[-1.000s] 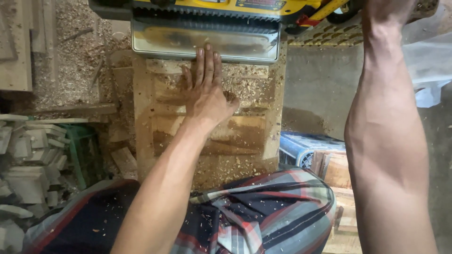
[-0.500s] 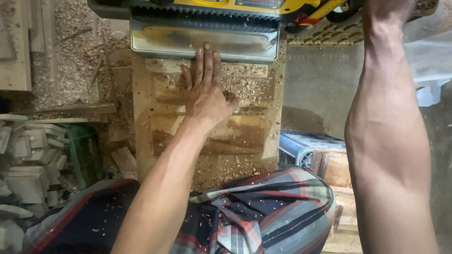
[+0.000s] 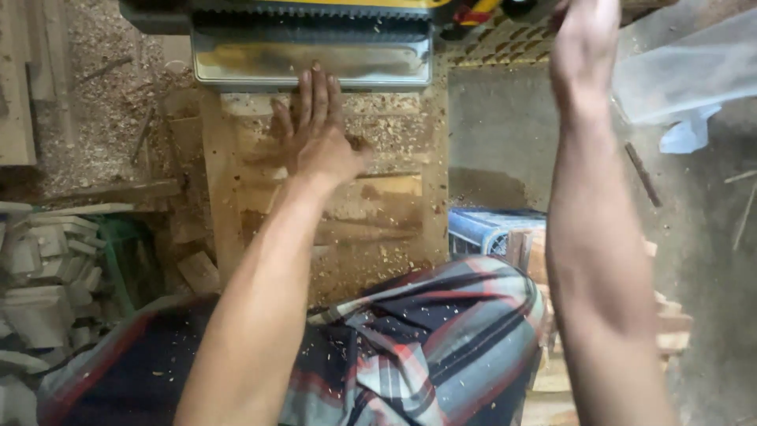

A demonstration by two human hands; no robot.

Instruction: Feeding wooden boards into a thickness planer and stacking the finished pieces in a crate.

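My left hand point(image 3: 319, 134) lies flat, palm down, on a wooden stand point(image 3: 402, 197) strewn with wood shavings. Its fingers are stretched out and the fingertips reach the edge of the shiny metal table point(image 3: 236, 67) of a yellow and black planer point(image 3: 315, 12) at the top. It holds nothing. My right hand point(image 3: 583, 47) is raised at the top right, next to the machine's right end. It is blurred and partly cut off by the frame's edge, so its grip is unclear.
A plaid cloth point(image 3: 426, 347) covers my lap at the bottom. Pale wood blocks point(image 3: 39, 268) are piled at the left, beside a green frame point(image 3: 118, 260). A blue crate point(image 3: 485, 229) and stacked wood pieces point(image 3: 670, 323) sit at the right. Clear plastic sheeting point(image 3: 694, 71) lies top right.
My left hand stays flat in the same spot. My right hand shows a little lower in the frame than before.
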